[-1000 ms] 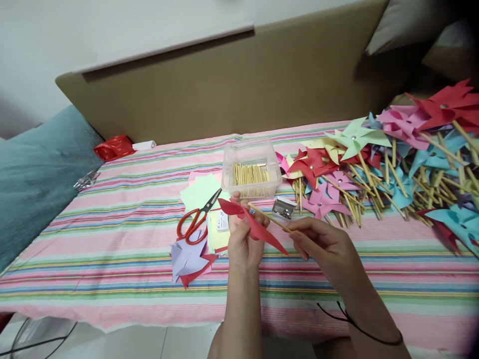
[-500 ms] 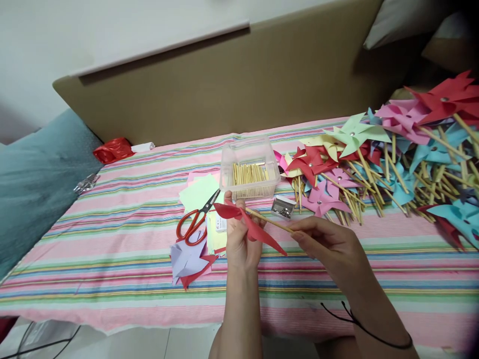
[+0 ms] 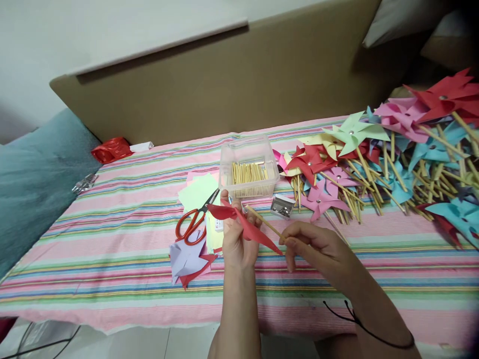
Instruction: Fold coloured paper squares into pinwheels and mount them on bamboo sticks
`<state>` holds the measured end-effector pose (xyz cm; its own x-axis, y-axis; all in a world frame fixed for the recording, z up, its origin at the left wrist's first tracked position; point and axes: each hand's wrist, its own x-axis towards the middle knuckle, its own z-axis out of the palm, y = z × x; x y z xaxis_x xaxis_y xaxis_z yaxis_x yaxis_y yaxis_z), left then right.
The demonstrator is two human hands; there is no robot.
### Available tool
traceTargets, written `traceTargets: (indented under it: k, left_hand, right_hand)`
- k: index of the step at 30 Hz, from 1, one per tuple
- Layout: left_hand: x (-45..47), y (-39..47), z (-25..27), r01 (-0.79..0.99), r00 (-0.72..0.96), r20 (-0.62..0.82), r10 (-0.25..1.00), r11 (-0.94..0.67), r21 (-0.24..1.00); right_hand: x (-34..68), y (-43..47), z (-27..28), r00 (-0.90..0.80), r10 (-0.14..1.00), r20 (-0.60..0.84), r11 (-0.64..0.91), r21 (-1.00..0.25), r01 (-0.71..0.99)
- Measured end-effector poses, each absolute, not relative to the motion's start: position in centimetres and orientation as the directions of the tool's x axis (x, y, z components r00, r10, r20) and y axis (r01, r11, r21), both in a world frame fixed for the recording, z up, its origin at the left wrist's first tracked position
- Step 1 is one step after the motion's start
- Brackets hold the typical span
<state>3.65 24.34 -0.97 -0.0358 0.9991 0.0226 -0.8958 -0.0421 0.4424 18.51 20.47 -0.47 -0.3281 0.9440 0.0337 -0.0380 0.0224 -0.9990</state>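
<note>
My left hand is closed on a red paper pinwheel, its blades edge-on to me and spread above the palm. Between the thumb and fingers of my right hand is the lower end of a thin wooden stick. The stick's far tip lies close behind the red paper; whether it is joined to it I cannot tell. Beyond my hands stands a clear plastic box of short wooden sticks. A small open box of metal pins is just right of it.
Red-handled scissors lie on paper sheets to the left, above cut lilac paper. Finished pinwheels are heaped along the right. A red plastic bag rests at the back left on the striped cloth.
My right hand has shifted slightly left and down, tilting the stick more steeply. The red pinwheel in my left hand has moved a little to the left.
</note>
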Motion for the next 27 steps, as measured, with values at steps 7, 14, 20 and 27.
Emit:
traceTargets:
  k: [7,14,20,27]
  left_hand:
    - [3.3,24.3,-1.2,-0.866,-0.032,0.043,0.999,-0.049,0.498]
    - [3.1,24.3,-1.2,-0.887,-0.008,0.051,0.999,-0.031,0.46]
    - [3.4,24.2,-1.3,-0.866,-0.005,0.038,0.999,-0.023,0.499]
    - [3.5,24.5,-1.9,-0.816,0.031,0.027,0.999,0.009,0.578]
  right_hand:
    - [18.1,21.4,-1.5,0.091,0.964,0.251,0.254,-0.967,-0.025]
    - [18.3,21.2,-1.9,0.133,0.967,0.218,0.246,-0.935,-0.254]
    - [18.5,20.9,-1.3,0.052,0.98,0.191,0.198,-0.937,-0.286]
    - [17.9,21.0,-0.9,0.034,0.981,0.191,0.194,-0.965,-0.174]
